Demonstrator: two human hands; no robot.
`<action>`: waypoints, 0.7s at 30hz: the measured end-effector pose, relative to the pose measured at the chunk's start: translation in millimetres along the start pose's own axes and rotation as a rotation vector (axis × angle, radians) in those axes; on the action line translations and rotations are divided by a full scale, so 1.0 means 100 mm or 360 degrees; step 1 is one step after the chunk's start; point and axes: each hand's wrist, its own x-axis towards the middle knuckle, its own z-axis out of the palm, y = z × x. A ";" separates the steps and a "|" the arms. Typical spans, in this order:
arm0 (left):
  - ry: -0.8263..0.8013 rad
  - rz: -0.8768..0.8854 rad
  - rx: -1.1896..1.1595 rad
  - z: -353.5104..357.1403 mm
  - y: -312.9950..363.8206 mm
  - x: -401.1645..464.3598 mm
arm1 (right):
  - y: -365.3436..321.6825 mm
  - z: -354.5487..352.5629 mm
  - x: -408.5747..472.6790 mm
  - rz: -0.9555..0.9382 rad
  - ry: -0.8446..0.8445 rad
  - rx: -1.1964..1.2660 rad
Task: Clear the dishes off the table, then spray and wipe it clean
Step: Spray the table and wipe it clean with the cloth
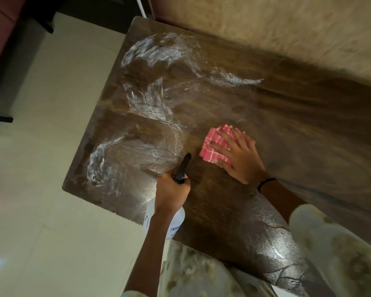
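The table (287,125) is dark brown with wood grain, streaked with white foam (146,99). The cloth (212,146) is pink with a white check. The bottle (176,219) is white with blue lettering and a black nozzle (183,168). The wristband (266,183) is black, the floor (51,125) cream tile, the sleeve (330,243) pale with an olive mottled print.

Not much to read here, honestly. The only lettering sits on the white spray bottle (176,219), a bit of blue print low on its side (partly hidden behind the wrist holding it). It's cut off and too blurry to make out any word or brand. No other text or numbers show anywhere.
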 end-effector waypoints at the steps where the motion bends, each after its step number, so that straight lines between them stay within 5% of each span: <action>1: -0.0001 0.0008 0.0011 0.00 0.01 0.01 | -0.06 -0.03 0.13 0.0100 0.0018 0.0014; 5: 0.0010 0.0061 0.0037 -0.02 0.05 0.07 | -0.54 -0.05 0.58 0.0195 0.0052 0.0089; 9: -0.0026 0.0067 0.0085 -0.05 0.11 0.14 | -0.89 0.07 0.46 -0.0102 -0.0081 0.0099; 13: -0.0136 0.0144 0.0095 -0.06 0.24 0.22 | -0.53 0.13 0.03 -0.0400 -0.0135 0.0054; 21: -0.0340 0.0242 0.0306 0.26 0.74 0.52 | 0.35 -0.14 -0.10 0.0169 -0.0062 -0.0004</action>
